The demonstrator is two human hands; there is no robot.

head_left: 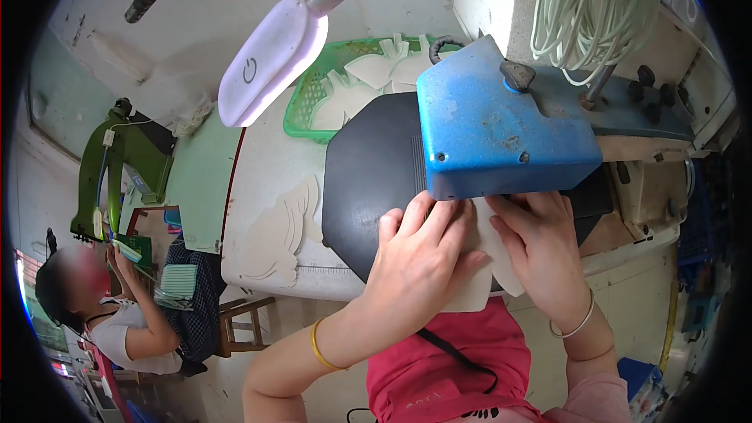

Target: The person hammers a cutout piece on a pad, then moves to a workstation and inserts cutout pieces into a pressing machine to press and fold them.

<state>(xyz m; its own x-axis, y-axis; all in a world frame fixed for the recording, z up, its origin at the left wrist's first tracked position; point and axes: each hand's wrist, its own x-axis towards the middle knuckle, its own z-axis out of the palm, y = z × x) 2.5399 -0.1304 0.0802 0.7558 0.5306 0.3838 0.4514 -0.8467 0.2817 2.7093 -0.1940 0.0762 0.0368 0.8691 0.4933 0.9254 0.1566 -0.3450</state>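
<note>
A cream cut piece of sheet material (475, 278) lies under the front edge of a blue machine head (509, 129), its lower end hanging toward my lap. My left hand (419, 254) is closed on the piece's left side, with fingertips close to the machine's lower edge and the thumb across the piece. On the other side, my right hand (540, 239) has its thumb and bent fingers gripping the piece near the same edge. The black plate (372, 180) of the machine extends to the left. The blue head hides the piece's far end.
A green basket (301, 98) of cream pieces stands behind the plate. More cream pieces (278, 227) lie fanned out on the white table (258, 164). A purple-white lamp (270, 63) hangs above. At left, another person (149, 329) sits by a green machine (117, 172).
</note>
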